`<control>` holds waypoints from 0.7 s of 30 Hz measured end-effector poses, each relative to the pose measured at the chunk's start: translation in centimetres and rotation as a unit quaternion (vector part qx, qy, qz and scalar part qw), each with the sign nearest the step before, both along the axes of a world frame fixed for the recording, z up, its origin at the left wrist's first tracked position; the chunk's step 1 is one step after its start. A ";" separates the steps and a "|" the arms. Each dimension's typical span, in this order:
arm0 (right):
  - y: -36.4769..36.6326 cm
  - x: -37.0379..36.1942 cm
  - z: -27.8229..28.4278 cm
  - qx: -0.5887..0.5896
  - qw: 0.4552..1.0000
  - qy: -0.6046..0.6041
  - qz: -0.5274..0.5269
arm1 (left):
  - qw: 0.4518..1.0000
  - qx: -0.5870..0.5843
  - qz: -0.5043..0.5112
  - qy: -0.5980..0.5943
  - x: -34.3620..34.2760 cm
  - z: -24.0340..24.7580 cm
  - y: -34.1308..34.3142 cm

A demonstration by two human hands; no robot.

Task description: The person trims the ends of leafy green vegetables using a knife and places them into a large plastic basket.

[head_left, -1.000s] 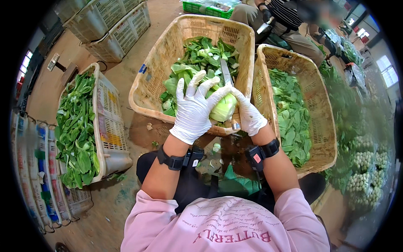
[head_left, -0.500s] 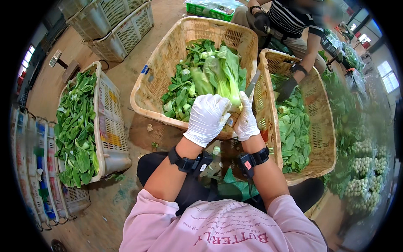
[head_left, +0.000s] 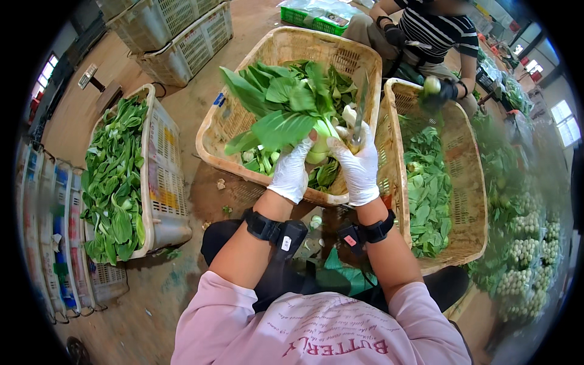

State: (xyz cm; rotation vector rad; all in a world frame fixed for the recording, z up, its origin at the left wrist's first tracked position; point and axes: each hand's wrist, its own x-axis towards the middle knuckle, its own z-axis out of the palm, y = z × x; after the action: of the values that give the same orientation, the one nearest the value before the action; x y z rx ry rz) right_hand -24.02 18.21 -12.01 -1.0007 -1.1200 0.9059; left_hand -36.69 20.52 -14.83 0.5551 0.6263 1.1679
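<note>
My left hand [head_left: 290, 173], in a white glove, grips a bok choy [head_left: 283, 125] near its pale base, with the leaves fanning up and to the left. My right hand [head_left: 359, 171], also gloved in white, is closed on a knife [head_left: 363, 102] whose blade points up and away from me. Its thumb is against or very near the base of the bok choy. Both hands are over the near side of a beige plastic crate [head_left: 222, 162]. More greens [head_left: 260, 159] lie inside that crate, partly covered by the held bok choy.
Left stands a crate [head_left: 159, 204] heaped with leafy greens; stacked crates [head_left: 194, 52] are behind it. Close on my right, another crate [head_left: 477, 201] holds greens. Across it a co-worker [head_left: 435, 36] in dark gloves holds a vegetable. Bundled vegetables [head_left: 523, 255] lie far right.
The bok choy has tilted, its leaves now swung to the left and spread. My left hand has turned and lowered slightly. The co-worker's hand has risen out of the right crate with a vegetable.
</note>
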 end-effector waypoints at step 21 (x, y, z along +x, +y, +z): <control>-1.1 0.5 -4.1 -0.202 0.969 0.139 0.025 | 0.945 0.160 -0.042 0.282 -1.4 1.1 0.5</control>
State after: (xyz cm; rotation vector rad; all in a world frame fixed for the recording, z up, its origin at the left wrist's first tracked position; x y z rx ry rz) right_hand -23.56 17.14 -16.07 -1.1339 -0.7403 1.3047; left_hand -38.10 21.03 -13.73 1.2078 0.8922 1.0332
